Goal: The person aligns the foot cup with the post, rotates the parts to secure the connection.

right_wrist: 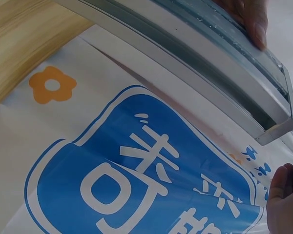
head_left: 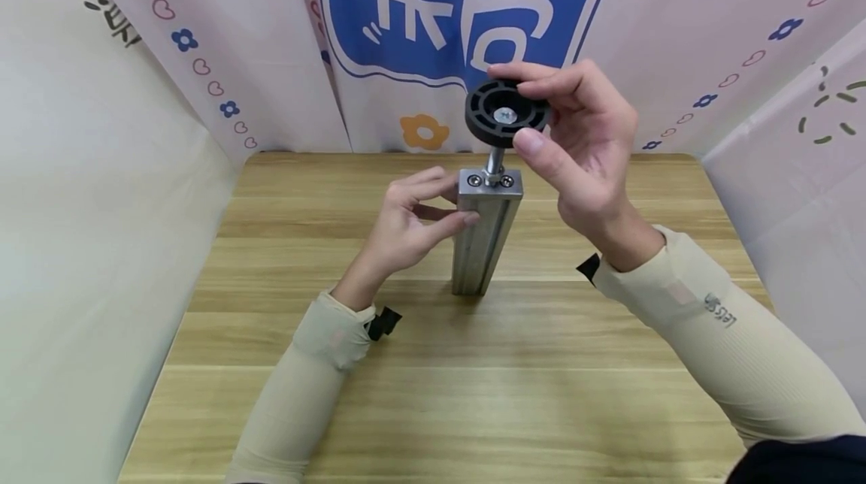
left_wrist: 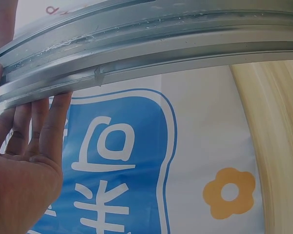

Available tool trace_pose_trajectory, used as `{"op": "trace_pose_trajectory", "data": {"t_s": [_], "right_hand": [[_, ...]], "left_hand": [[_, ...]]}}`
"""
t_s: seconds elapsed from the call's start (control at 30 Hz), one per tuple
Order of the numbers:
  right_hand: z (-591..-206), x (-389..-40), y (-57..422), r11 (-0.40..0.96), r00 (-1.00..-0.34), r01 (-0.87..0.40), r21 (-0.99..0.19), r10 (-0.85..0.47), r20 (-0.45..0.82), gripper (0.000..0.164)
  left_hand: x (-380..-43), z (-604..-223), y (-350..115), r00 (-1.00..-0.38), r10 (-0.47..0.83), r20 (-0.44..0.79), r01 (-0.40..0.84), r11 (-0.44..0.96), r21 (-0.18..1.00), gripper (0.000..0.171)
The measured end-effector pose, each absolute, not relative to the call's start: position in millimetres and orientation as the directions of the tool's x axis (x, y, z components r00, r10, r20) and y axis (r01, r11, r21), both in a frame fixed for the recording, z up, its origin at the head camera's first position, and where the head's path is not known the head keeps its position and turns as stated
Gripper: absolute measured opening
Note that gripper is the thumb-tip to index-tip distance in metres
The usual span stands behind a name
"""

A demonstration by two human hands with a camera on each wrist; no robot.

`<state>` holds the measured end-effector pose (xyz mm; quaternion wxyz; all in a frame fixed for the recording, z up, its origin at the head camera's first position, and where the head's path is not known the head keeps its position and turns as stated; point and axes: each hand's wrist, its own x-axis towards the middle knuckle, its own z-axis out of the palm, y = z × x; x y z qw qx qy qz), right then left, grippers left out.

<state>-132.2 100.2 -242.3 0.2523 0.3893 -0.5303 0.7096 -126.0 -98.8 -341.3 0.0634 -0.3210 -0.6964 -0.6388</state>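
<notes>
The post (head_left: 476,243) stands upright on the table (head_left: 406,409), and the left hand (head_left: 414,222) pinches it near the top between thumb and fingers, likely to steady so tall and narrow a piece. The right hand (head_left: 590,147) holds the black disc (head_left: 482,128) by its rim, thumb on the near edge and fingers at the far one, a grip apparently suited to turning; a stem (head_left: 496,161) joins disc and post between 2 screws (head_left: 475,181).
</notes>
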Motion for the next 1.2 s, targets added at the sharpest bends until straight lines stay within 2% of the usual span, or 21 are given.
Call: {"op": "trace_pose_trajectory", "data": {"t_s": [0.17, 0.47, 0.73, 0.8, 0.97, 1.2], "right_hand": [[-240.4, -131.9, 100.5, -0.291, -0.575, -0.775, -0.561, -0.044, 0.817, 0.030], [-239.5, -131.8, 99.7, -0.200, -0.563, -0.801, -0.564, -0.067, 0.824, 0.045], [-244.4, -132.8, 98.0, -0.139, -0.572, -0.808, -0.573, -0.048, 0.819, 0.077], [-244.5, -132.7, 98.5, -0.141, -0.564, -0.814, -0.563, -0.041, 0.825, 0.072], [-243.6, -131.8, 100.2, -0.182, -0.538, -0.825, -0.535, -0.041, 0.842, 0.041], [-242.8, -130.8, 99.7, -0.260, -0.550, -0.798, -0.543, -0.054, 0.834, 0.035]], "left_hand": [[-126.7, -341.4, -98.7, -0.785, 0.366, 0.500, 0.530, -0.024, 0.848, 0.037], [-127.2, -341.5, -97.6, -0.772, 0.366, 0.519, 0.550, -0.024, 0.835, 0.038], [-126.4, -341.2, -97.4, -0.772, 0.363, 0.521, 0.554, -0.017, 0.832, 0.039], [-126.4, -341.0, -97.2, -0.774, 0.364, 0.518, 0.550, -0.019, 0.835, 0.039], [-126.6, -340.9, -96.6, -0.774, 0.364, 0.518, 0.547, -0.028, 0.836, 0.038], [-126.7, -341.2, -97.7, -0.774, 0.364, 0.518, 0.545, -0.033, 0.838, 0.038]]}}
